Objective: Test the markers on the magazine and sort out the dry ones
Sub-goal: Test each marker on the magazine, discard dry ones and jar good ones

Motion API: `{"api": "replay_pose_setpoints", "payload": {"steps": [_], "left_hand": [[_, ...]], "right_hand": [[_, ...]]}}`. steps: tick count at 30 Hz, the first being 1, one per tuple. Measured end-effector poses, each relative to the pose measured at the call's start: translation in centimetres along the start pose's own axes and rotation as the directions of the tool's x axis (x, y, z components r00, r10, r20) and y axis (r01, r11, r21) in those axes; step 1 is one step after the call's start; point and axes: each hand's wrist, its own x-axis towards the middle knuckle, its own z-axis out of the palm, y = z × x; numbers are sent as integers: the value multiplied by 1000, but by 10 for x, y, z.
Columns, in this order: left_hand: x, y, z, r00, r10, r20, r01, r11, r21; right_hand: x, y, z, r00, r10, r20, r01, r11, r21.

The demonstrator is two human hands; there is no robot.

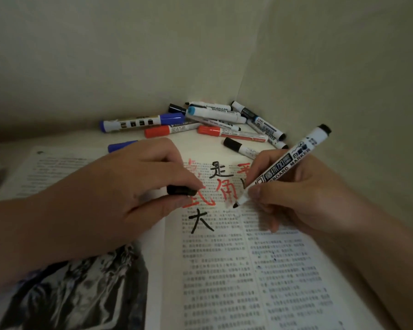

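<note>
**Marker: light, stiff, slick barrel**
Right hand (pixel 296 194) pinches the black marker (pixel 281 163) low on the barrel, tip at the magazine (pixel 224 270) page. Left hand (pixel 134 184) pinches a black cap (pixel 180 190). Best grip: near the tip.

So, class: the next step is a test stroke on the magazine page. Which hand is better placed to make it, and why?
Right. The right hand holds the uncapped black marker in a writing grip, tip down by the magazine page; the left hand only pinches the cap.
</note>
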Motion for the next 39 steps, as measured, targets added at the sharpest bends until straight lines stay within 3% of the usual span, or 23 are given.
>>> {"api": "replay_pose_setpoints", "payload": {"steps": [4, 12, 19, 26, 31, 39], "left_hand": [[-4, -12, 2, 999, -24, 20, 23, 998, 55], [-7, -19, 3, 997, -71, 37, 68, 994, 85], [-6, -11, 1, 999, -52, 17, 51, 997, 60], [-5, 6, -3, 999, 3, -45, 0, 997, 82], [-8, 11, -4, 997, -42, -62, 45, 998, 47], [-7, 9, -8, 999, -37, -12, 38, 995, 96]], "right_hand": [[-4, -5, 3, 1000, -16, -25, 12, 989, -148], [-8, -11, 8, 999, 8, 41, 2, 976, -217], [-5, -7, 8, 998, -9, -57, -3, 979, -205], [-6, -8, 7, 1000, -3, 26, 9, 969, -247], [-10, -10, 6, 993, 14, 119, 15, 970, -242], [-6, -7, 1, 995, -27, -98, 10, 985, -171]]}}
